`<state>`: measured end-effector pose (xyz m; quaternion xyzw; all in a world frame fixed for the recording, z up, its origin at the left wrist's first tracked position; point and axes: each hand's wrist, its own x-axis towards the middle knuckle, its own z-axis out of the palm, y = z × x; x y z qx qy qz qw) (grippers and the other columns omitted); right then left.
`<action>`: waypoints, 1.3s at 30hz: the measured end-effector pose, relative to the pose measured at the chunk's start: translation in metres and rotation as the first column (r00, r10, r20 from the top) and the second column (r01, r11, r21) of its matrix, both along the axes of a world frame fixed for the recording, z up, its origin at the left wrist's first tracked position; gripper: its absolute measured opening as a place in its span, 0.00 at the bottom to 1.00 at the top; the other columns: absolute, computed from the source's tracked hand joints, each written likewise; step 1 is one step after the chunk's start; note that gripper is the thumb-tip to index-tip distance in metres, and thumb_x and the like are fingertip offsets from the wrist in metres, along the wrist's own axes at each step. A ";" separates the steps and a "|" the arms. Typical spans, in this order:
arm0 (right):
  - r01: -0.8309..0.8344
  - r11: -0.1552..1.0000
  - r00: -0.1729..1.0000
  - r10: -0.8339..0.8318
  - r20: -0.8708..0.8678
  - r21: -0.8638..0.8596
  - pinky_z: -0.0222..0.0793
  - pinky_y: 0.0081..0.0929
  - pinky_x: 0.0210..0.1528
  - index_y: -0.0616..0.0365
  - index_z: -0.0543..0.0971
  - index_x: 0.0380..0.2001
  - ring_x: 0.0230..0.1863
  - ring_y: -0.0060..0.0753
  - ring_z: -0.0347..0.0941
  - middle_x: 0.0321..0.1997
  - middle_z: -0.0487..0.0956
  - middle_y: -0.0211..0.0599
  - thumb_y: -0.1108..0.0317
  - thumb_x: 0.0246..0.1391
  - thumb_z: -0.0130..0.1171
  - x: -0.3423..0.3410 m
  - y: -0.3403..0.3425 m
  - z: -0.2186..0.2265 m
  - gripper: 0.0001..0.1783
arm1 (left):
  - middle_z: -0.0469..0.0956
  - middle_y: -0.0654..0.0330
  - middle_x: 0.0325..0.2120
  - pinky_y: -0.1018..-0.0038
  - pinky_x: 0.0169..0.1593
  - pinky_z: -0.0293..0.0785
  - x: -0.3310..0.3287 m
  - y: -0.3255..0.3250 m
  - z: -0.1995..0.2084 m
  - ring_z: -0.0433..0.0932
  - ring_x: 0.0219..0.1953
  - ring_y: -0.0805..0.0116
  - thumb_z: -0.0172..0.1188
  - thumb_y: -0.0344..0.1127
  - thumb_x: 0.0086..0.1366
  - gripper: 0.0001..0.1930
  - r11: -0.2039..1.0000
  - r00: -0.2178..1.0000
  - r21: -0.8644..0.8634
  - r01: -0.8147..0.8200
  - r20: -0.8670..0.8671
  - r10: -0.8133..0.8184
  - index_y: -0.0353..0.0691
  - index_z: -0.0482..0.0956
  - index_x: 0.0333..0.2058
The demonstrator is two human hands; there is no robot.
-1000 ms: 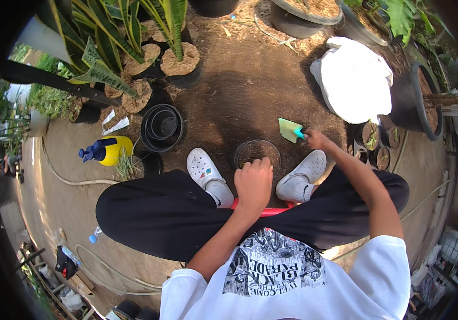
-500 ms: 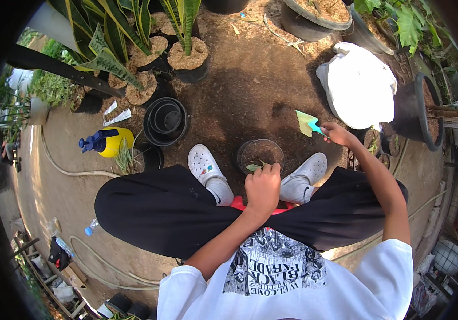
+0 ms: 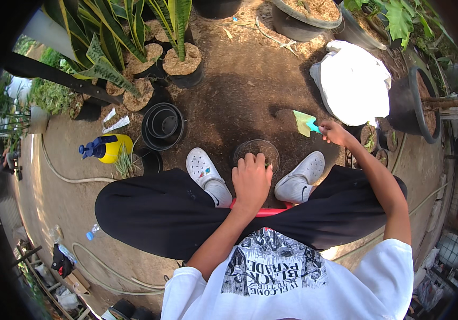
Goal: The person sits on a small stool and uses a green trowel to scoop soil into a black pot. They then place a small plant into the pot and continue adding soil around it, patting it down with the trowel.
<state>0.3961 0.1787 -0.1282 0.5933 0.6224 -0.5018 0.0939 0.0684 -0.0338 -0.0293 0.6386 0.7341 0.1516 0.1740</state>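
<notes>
My left hand [image 3: 251, 180] reaches over the near rim of a round black pot [image 3: 249, 145] standing on the ground between my feet. Its fingers are apart and bent down toward the dark soil inside, the tips partly hidden. A bit of green plant [image 3: 268, 165] shows beside the thumb; the rest is under the hand. To the right, my right hand [image 3: 333, 133] is closed round the turquoise handle of a small hand trowel [image 3: 304, 124]. Its pale, soil-marked blade points left, held above the ground apart from the pot.
Nested black pots [image 3: 163, 126] and a yellow pump sprayer [image 3: 112, 148] stand at left, below potted snake plants [image 3: 182, 58]. A white sack [image 3: 352, 82] lies at far right near a large black planter [image 3: 424, 104]. A hose [image 3: 74, 178] curves across the left ground.
My left hand has shifted left and its fingers have spread over the pot, covering most of the green leaves that showed before. My right hand keeps the trowel almost in place.
</notes>
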 end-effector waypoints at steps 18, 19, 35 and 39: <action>-0.024 1.000 0.998 0.025 -0.063 0.014 0.73 0.31 0.37 0.62 0.81 0.47 0.28 0.25 0.76 0.30 0.81 0.34 0.55 0.76 0.52 0.006 0.004 -0.004 0.19 | 0.87 0.52 0.37 0.53 0.44 0.81 -0.022 0.002 -0.003 0.87 0.41 0.46 0.64 0.36 0.70 0.07 0.962 0.949 -0.274 0.012 0.307 0.075 0.43 0.83 0.42; -0.027 1.000 0.998 0.028 -0.053 0.012 0.73 0.31 0.37 0.62 0.81 0.47 0.28 0.25 0.76 0.30 0.81 0.34 0.55 0.76 0.52 0.005 0.004 -0.002 0.19 | 0.87 0.51 0.37 0.53 0.45 0.81 -0.030 0.006 0.002 0.87 0.42 0.44 0.64 0.37 0.70 0.07 0.959 0.917 -0.283 0.011 0.386 0.104 0.43 0.84 0.43; 0.002 1.000 0.997 -0.002 -0.071 -0.010 0.74 0.32 0.38 0.64 0.81 0.46 0.28 0.28 0.77 0.31 0.81 0.36 0.57 0.75 0.52 0.006 0.003 -0.007 0.19 | 0.78 0.54 0.38 0.56 0.49 0.73 -0.050 0.013 -0.011 0.77 0.45 0.51 0.67 0.27 0.61 0.10 0.958 0.955 0.001 0.288 0.071 -0.288 0.43 0.84 0.42; -0.019 1.000 0.993 0.017 -0.119 -0.015 0.74 0.31 0.39 0.64 0.81 0.46 0.30 0.29 0.78 0.32 0.82 0.36 0.56 0.76 0.52 0.020 0.001 -0.021 0.19 | 0.77 0.54 0.37 0.56 0.48 0.74 -0.047 0.016 -0.022 0.77 0.45 0.50 0.66 0.26 0.62 0.09 0.953 0.951 0.010 0.303 0.057 -0.303 0.42 0.83 0.41</action>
